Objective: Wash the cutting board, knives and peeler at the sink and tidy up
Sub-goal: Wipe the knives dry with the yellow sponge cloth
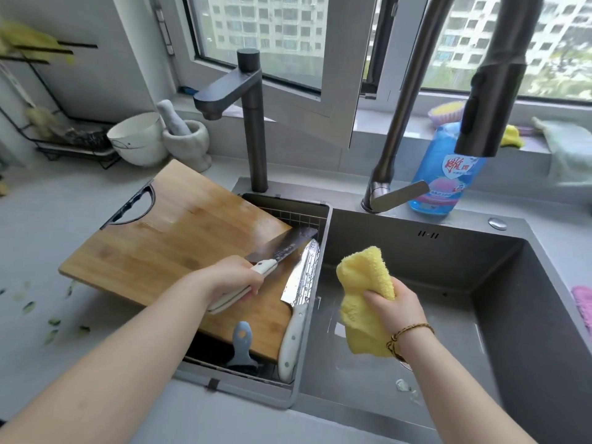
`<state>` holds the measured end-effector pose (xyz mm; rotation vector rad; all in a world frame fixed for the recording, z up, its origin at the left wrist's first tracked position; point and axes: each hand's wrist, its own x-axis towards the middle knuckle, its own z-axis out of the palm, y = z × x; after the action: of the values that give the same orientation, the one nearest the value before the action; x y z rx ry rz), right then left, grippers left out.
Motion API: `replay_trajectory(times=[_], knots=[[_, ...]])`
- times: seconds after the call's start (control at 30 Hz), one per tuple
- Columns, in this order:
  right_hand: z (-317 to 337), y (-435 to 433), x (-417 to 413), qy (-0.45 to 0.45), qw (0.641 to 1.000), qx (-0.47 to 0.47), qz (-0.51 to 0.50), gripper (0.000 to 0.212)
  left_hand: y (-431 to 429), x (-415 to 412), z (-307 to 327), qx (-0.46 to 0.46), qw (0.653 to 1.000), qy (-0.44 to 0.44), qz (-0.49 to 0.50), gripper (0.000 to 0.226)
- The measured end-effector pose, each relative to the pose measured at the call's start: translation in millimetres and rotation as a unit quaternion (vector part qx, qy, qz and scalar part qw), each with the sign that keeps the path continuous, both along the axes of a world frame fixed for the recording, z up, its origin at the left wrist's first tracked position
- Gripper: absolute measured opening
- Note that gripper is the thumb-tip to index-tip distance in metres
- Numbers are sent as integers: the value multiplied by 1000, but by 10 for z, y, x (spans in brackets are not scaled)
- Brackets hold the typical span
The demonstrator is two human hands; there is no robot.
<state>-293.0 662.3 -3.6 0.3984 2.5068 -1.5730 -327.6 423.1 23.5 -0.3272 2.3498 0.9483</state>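
Nearest on the left, green scraps (53, 322) lie scattered on the grey counter (48, 219). Just right of them, at the near end of the drain basket (315, 219), the blue-grey peeler (243, 342) stands with its handle against the near edge of the wooden cutting board (166, 241). The board rests tilted, partly on the counter and partly over the basket. Along its right edge lies a white-handled knife (299, 296), its wet blade pointing far.

Over the board, the left hand (235, 277) has its fingers curled tightly round the white handle of a dark-bladed knife (282, 248), whose blade points far and right. To the right, above the sink basin (480, 283), the right hand (394, 306) grips a bunched yellow cloth (365, 293), clear of both knives.

Farther back, two dark faucets rise behind the sink, with a blue dish soap bottle (445, 174) at the right one. On the far left counter stand a white bowl (137, 139) and a stone mortar and pestle (189, 139).
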Motion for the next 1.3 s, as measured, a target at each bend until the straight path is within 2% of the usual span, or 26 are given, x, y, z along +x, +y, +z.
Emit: replay_trajectory(times=[0.13, 0.2, 0.3, 0.43, 0.5, 0.57, 0.67, 0.83, 0.93, 1.03, 1.07, 1.13, 1.17, 1.3], knots=[[8, 37, -1, -13, 1000, -11, -12, 12, 28, 143, -57, -1, 996, 84, 19, 29], [10, 56, -2, -17, 999, -24, -19, 13, -8, 213, -86, -11, 992, 121, 14, 30], [5, 76, 12, -6, 998, -45, -44, 21, -51, 331, -107, -58, 986, 154, -19, 24], [-81, 130, 106, 20, 988, -78, -130, 43, 14, 480, -146, -162, 961, 206, -89, 47], [-149, 191, 168, 19, 979, -88, -181, 44, 50, 510, -207, -189, 949, 218, -130, 50], [-190, 241, 231, 22, 974, -61, -216, 42, 82, 520, -286, -201, 943, 216, -156, 48], [-189, 223, 297, 75, 971, -23, -227, 35, 146, 526, -411, -187, 946, 205, -168, 44], [-119, -10, 156, 172, 972, 63, -144, 38, 233, 526, -560, -180, 941, 205, -199, 43], [-193, -194, -7, 138, 977, 164, -22, 42, 252, 516, -605, -177, 940, 204, -209, 43], [-314, -343, -79, 126, 946, 290, 75, 58, 213, 503, -621, -169, 944, 194, -206, 44], [-340, -386, -88, 94, 939, 314, 102, 60, 197, 501, -622, -168, 946, 190, -204, 43], [-398, -432, -101, 26, 940, 309, 140, 60, 177, 499, -610, -167, 947, 183, -202, 42], [-434, -435, -111, 25, 943, 300, 141, 59, 180, 496, -604, -168, 948, 180, -203, 41], [-452, -522, -97, 84, 939, 306, 133, 31, 217, 479, -561, -169, 948, 171, -208, 38]])
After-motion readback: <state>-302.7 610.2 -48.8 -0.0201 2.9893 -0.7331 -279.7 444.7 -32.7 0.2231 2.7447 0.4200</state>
